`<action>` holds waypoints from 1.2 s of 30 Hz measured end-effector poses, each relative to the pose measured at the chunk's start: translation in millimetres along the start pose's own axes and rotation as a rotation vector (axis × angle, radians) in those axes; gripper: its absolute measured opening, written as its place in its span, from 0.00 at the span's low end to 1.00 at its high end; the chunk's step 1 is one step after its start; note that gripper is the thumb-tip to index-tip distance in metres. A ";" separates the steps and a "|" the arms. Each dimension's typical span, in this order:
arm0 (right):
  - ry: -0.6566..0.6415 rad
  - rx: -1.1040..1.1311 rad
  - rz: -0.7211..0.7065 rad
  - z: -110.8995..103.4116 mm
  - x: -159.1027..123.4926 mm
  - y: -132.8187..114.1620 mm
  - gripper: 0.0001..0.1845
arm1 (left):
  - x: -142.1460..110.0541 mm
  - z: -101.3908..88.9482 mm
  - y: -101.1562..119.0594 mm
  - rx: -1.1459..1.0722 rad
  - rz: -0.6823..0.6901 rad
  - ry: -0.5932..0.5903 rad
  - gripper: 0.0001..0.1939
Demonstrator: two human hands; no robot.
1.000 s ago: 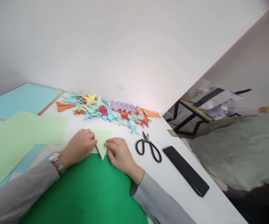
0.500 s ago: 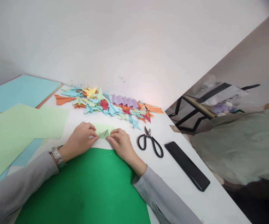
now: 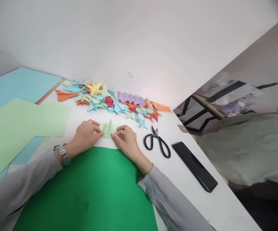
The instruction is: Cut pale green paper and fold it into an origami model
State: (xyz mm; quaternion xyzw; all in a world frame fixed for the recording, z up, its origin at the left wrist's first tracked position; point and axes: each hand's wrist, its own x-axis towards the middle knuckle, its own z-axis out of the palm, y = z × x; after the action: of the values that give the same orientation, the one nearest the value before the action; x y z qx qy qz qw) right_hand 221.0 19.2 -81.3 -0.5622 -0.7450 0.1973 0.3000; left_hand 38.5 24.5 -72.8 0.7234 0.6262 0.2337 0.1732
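A small light-green paper [image 3: 107, 131], partly folded with a pointed flap standing up at its middle, is held between my two hands just past the green sheet [image 3: 88, 189]. My left hand [image 3: 87, 135], with a metal watch [image 3: 64, 154] on the wrist, pinches its left edge. On the other side, my right hand [image 3: 126, 139] grips the right edge near the flap's base between thumb and fingers. Fingertips hide part of both edges.
Many folded paper pieces [image 3: 100, 98] lie along the wall. Black-handled scissors [image 3: 157, 141] and a long black case [image 3: 194, 166] are at right. Light-green sheets [image 3: 21, 128] and a blue stack [image 3: 21, 86] lie left. Beyond the table's right edge is a person [image 3: 249, 147].
The flap on the light-green paper has risen from a low, flattish triangle to a taller upright point. Both hands remain at its edges. The view has shifted slightly.
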 end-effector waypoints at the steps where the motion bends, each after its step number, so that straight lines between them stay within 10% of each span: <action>1: 0.001 -0.002 0.003 0.3 0.0 0.2 0.11 | -0.2 1.0 -0.3 0.013 0.010 0.008 0.11; 36: 0.069 -0.062 0.092 4.7 0.5 -4.6 0.14 | -8.1 8.0 1.2 0.075 0.088 0.131 0.13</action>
State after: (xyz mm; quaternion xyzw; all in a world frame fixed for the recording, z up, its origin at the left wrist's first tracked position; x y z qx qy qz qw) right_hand 214.5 18.5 -81.8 -0.6114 -0.7134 0.1683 0.2983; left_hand 43.0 16.6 -79.8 0.7393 0.6121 0.2643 0.0944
